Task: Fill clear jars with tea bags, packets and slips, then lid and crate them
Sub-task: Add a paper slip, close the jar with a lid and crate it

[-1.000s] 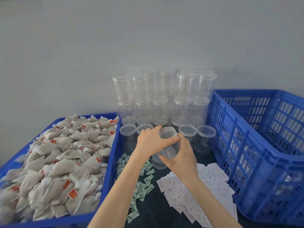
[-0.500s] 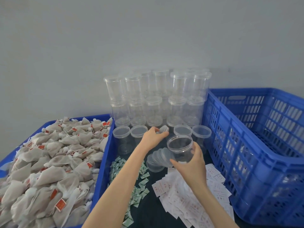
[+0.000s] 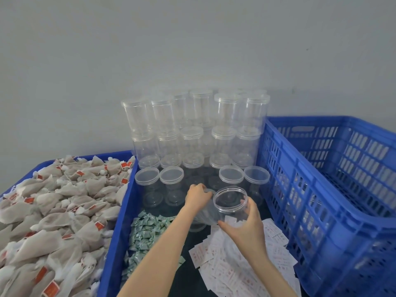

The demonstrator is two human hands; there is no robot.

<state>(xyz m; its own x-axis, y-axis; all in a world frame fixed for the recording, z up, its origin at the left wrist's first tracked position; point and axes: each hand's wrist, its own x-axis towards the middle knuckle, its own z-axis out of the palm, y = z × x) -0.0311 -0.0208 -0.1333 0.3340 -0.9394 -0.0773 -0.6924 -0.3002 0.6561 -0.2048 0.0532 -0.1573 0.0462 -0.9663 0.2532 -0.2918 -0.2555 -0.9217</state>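
Clear plastic, mouth up and lidless, the open jar [image 3: 231, 201] is held above the white slips [image 3: 231, 269] by the right hand [image 3: 244, 227], whose thumb and fingers curl round its lower wall. Just left of it the left hand [image 3: 198, 197] has its fingers curled over a clear lid [image 3: 209, 192], above a row of loose lids [image 3: 203, 217] leaning on the dark table [image 3: 188, 281]. Green packets [image 3: 147, 232] lie heaped beside the left forearm. Behind the hands 4 lidded jars [image 3: 171, 185] stand in a front row, with more stacked jars [image 3: 197, 129] against the grey wall. The left crate [image 3: 120, 232] brims with tea bags [image 3: 53, 211] bearing orange tags. The right crate [image 3: 321, 189], blue and slotted, stands right of the slips; what lies inside it is too blurred to tell
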